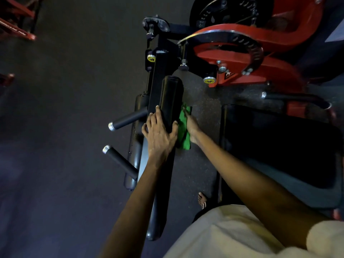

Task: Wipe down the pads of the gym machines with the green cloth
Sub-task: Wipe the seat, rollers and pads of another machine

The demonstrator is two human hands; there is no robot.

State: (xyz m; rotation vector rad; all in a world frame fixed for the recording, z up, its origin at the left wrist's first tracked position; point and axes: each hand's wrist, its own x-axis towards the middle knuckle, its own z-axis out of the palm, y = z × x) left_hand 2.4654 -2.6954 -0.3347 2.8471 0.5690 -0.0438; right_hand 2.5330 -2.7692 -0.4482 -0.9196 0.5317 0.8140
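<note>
The left hand (pixel 160 132) grips the long black roller pad (pixel 170 97) from above, fingers curled over its left edge and thumb on its right; the right hand (pixel 192 127) holds the bunched green cloth (pixel 183 133) against the pad's right side; two black handles (pixel 126 119) jut out to the pad's left; a red machine frame (pixel 251 51) stands beyond the pad; a broad black seat cushion (pixel 279 146) lies to the pad's right.

Two black handles (pixel 128 119) with silver end caps are sticking out leftward over the dark speckled floor (pixel 55 108). A red machine frame (pixel 260 58) is curving across the upper right, yellow-ringed knobs (pixel 208 80) are showing beside it, and a sandalled foot (pixel 202 200) is standing below.
</note>
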